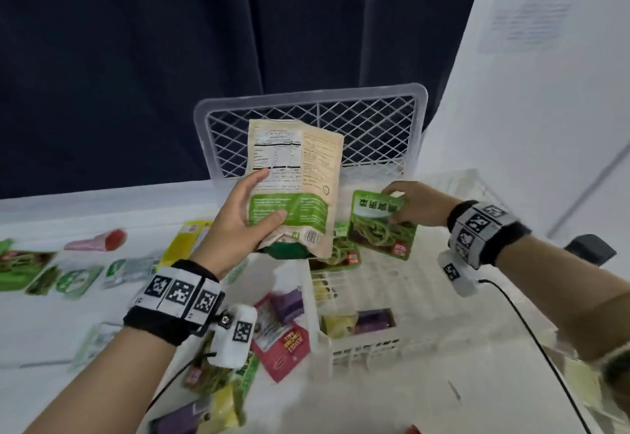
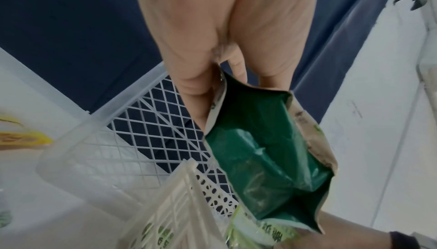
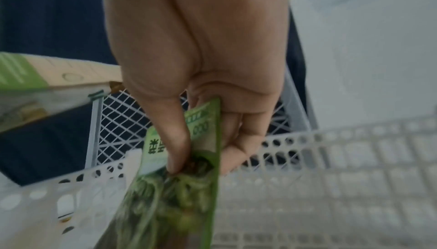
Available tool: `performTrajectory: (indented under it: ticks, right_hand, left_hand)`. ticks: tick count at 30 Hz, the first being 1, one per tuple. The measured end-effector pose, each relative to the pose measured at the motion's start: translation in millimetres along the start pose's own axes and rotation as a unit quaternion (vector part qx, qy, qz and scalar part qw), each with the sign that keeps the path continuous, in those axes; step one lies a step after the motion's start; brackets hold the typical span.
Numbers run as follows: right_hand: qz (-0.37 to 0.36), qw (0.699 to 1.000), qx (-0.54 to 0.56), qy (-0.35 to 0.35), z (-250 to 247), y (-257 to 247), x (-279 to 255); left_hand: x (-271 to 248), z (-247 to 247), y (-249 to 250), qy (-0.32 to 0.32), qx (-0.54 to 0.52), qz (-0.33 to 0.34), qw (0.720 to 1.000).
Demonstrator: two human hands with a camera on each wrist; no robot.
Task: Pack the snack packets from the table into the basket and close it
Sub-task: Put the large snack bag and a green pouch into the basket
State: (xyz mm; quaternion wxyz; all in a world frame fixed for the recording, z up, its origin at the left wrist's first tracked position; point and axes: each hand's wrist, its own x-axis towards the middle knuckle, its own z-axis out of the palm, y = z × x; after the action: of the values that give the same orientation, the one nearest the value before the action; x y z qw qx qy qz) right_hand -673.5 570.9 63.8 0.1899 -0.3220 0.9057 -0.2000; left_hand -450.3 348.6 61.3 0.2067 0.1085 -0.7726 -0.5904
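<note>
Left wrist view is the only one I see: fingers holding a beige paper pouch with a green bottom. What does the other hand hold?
Observer: The right hand pinches a flat green packet with a noodle picture above the white slotted plastic basket.
Operator: Is something already inside the basket?
Observer: Yes, a purple packet and a yellow packet lie at its near end.
Operator: Are packets left on the table?
Observer: Several, among them a pink packet left of the basket.

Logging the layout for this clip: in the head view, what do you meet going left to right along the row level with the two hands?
Pink-and-red packet → yellow packet → left hand → beige-and-green pouch → green noodle packet → right hand → right wristband.
</note>
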Motion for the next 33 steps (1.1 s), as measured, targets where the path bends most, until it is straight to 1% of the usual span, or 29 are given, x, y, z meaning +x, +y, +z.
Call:
performTrajectory:
  ticks: [2, 5, 6, 7, 8, 9, 11, 12, 13, 14, 15, 17, 19, 21, 22, 23, 24, 25, 26, 27, 29, 31, 32, 33]
  right_hand:
    - [-0.023, 0.999, -0.025, -0.036, 11, -2, 24]
    - [-0.064, 0.987, -0.09, -0.118, 38, -12, 58]
    - [-0.072, 0.982, -0.107, -0.138, 48, -16, 68]
    - [-0.078, 0.98, -0.116, -0.143, 58, -19, 76]
    - [-0.079, 0.981, -0.116, -0.134, 66, -23, 82]
    - [-0.088, 0.983, -0.12, -0.11, 73, -25, 84]
    - [-0.121, 0.981, -0.151, -0.022, 83, -28, 80]
    - [-0.145, 0.973, -0.177, 0.014, 88, -27, 76]
    - [-0.172, 0.963, -0.206, 0.026, 92, -24, 73]
    - [-0.192, 0.955, -0.228, 0.005, 96, -20, 70]
    - [-0.198, 0.952, -0.232, -0.039, 100, -16, 67]
    - [-0.191, 0.952, -0.209, -0.118, 106, -11, 65]
    - [-0.186, 0.953, -0.183, -0.157, 104, -11, 67]
    - [-0.168, 0.965, -0.118, -0.161, 93, -12, 68]
    - [-0.15, 0.976, -0.046, -0.151, 85, -11, 66]
    - [-0.131, 0.979, 0.06, -0.145, 74, -11, 61]
    - [-0.107, 0.965, 0.186, -0.152, 62, -11, 55]
    - [-0.083, 0.933, 0.303, -0.174, 52, -11, 48]
    - [-0.072, 0.898, 0.384, -0.202, 42, -11, 40]
    - [-0.071, 0.873, 0.431, -0.219, 34, -11, 31]
    - [-0.078, 0.863, 0.452, -0.212, 22, -3, 18]
    - [-0.061, 0.869, 0.455, -0.185, 7, 14, 7]
    - [-0.052, 0.878, 0.446, -0.165, -1, 26, 1]
    - [-0.045, 0.891, 0.428, -0.142, -11, 37, -6]
  left_hand:
    - [3, 1, -1, 0.021, -0.009, -0.01, 1.0]
    - [0, -6, -7, 0.052, -0.045, -0.053, 0.996]
    - [-3, -10, -11, 0.062, -0.049, -0.062, 0.995]
    - [-5, -13, -14, 0.07, -0.053, -0.067, 0.994]
    - [-8, -16, -18, 0.077, -0.054, -0.072, 0.993]
    - [-11, -19, -22, 0.082, -0.055, -0.08, 0.992]
    - [-17, -26, -30, 0.086, -0.06, -0.089, 0.99]
    - [-20, -28, -33, 0.085, -0.062, -0.091, 0.99]
    - [-22, -30, -34, 0.083, -0.063, -0.093, 0.99]
    - [-24, -31, -35, 0.082, -0.063, -0.095, 0.99]
    - [-24, -31, -36, 0.082, -0.062, -0.096, 0.99]
    - [-24, -30, -36, 0.084, -0.06, -0.1, 0.99]
    - [-22, -28, -32, 0.084, -0.059, -0.101, 0.99]
    - [-18, -24, -27, 0.076, -0.058, -0.102, 0.99]
    - [-15, -21, -22, 0.068, -0.054, -0.099, 0.991]
    - [-10, -17, -18, 0.057, -0.048, -0.095, 0.993]
    - [-5, -10, -12, 0.042, -0.039, -0.086, 0.995]
    - [1, -1, -8, 0.025, -0.024, -0.074, 0.997]
    - [7, 12, -3, 0.006, -0.003, -0.06, 0.998]
    - [12, 26, 3, -0.016, 0.018, -0.053, 0.998]
    - [20, 53, 10, -0.071, 0.043, -0.05, 0.995]
    - [23, 70, 9, -0.118, 0.058, -0.066, 0.989]
    - [23, 73, 5, -0.122, 0.075, -0.076, 0.987]
    - [22, 74, -2, -0.114, 0.126, -0.081, 0.982]
